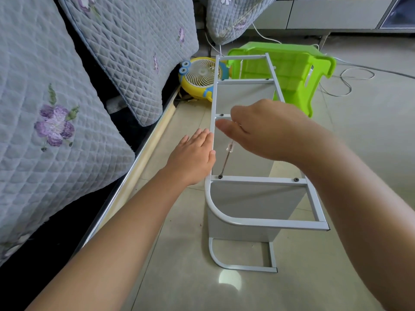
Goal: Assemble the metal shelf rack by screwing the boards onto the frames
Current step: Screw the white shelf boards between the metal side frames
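The white metal shelf rack lies on its side on the tiled floor, its upper frame (258, 180) facing me and the lower frame (244, 267) on the floor. Grey boards (251, 203) stand between the two frames. Black screws sit in the crossbars at near left (220, 176), near right (296, 179) and further up (221, 114). My left hand (193, 153) presses flat against the frame's left rail, fingers straight. My right hand (265, 131) hovers over the frame and holds a clear-handled screwdriver (229, 147), whose tip rests on the near-left screw. Its fingers are hidden under the palm.
A green plastic stool (292, 70) lies tipped behind the rack's far end. A yellow desk fan (202, 75) sits by the sofa. Quilted sofa cushions (56, 97) fill the left side. White cables (350, 79) trail over the floor at the right.
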